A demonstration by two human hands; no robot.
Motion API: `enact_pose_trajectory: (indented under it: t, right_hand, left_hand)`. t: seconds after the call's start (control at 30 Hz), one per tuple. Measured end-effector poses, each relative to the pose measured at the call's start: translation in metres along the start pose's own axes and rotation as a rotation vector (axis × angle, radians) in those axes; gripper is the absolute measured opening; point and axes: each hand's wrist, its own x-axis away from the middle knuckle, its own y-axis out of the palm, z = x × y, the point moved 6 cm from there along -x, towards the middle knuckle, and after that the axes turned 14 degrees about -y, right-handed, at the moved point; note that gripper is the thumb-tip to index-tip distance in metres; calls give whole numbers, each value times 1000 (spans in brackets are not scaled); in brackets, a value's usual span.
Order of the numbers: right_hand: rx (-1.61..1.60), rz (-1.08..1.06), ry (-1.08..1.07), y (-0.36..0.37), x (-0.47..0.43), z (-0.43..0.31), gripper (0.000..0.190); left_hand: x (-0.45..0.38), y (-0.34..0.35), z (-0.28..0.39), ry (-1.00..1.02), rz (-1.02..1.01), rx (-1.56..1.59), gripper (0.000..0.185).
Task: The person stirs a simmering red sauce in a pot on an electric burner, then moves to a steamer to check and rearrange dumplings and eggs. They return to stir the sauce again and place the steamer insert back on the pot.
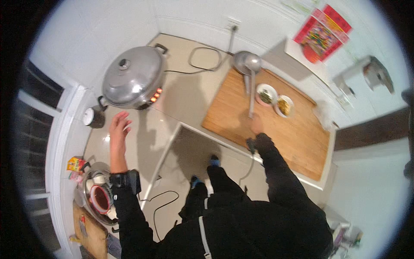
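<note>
My right hand [256, 124] is closed on the handle end of a metal ladle [253, 63] over the wooden board, its bowl pointing to the wall. Another round metal utensil [240, 62] lies partly behind the ladle's bowl. Just right of the ladle stand a white bowl of green pieces [266, 95] and a white bowl of yellow food [284, 106]. My left hand [119, 126] is raised with fingers apart and slightly bent, holding nothing. It is just below a large lidded electric wok [134, 76], which shows lit orange indicators.
A dark jar with a white lid [93, 118] stands beside the wok. A power cord [190, 72] loops over the counter. At the lower left are a metal pan [87, 202] holding a red-rimmed bowl [100, 199] and a smaller board [93, 236]. A cable [158, 207] hangs near my legs.
</note>
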Motion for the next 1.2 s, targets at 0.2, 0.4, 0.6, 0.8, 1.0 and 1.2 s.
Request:
enact_pose_trajectory:
  t: [0.2, 0.4, 0.6, 0.8, 1.0, 1.2]
  right_hand:
    - [215, -236, 217, 28, -33, 33, 51]
    - [168, -153, 94, 37, -46, 44, 42]
    - [-317, 25, 79, 45, -54, 69, 22]
    - [-331, 15, 255, 55, -47, 88, 13]
    - [-708, 35, 331, 29, -31, 18, 6]
    - [-900, -48, 316, -27, -33, -66, 18]
  left_hand:
    - [-99, 16, 51, -22, -29, 59, 35]
    - [-204, 0, 80, -74, 101, -15, 50]
    - [-268, -2, 108, -1, 200, -183, 60]
    - [-300, 13, 123, 161, 218, -561, 50]
    - [-303, 15, 130, 370, 411, -906, 41]
    - [-273, -2, 168, 352, 421, -786, 35]
